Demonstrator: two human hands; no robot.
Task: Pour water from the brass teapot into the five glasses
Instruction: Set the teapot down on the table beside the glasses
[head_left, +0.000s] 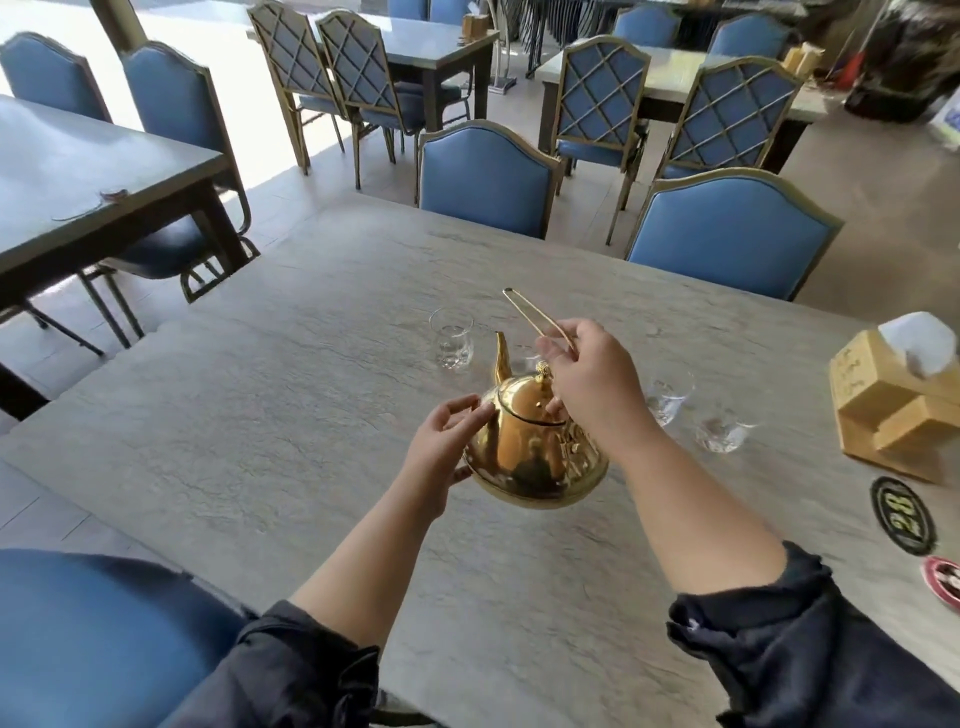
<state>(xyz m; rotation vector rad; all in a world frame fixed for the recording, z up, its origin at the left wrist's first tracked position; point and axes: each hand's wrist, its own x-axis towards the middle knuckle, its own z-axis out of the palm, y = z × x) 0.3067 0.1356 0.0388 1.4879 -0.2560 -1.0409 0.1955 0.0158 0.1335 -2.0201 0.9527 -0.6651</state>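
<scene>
The brass teapot (530, 452) is in the middle of the grey stone table (260, 415), its spout pointing away from me. My left hand (447, 447) cups its left side, fingers on the body. My right hand (587, 379) is above the lid, shut on the teapot's thin raised handle (535, 317). One clear glass (452, 339) stands just beyond the spout. Two more glasses (667, 397) (722, 428) stand to the right, past my right wrist. Any other glasses are hidden behind my right hand.
A wooden tissue holder (893, 400) sits at the table's right edge, with a round "28" marker (902, 515) and a red coaster (943, 582) nearer to me. Blue chairs (485, 182) (727, 236) line the far side. Another blue chair (93, 639) is at my left.
</scene>
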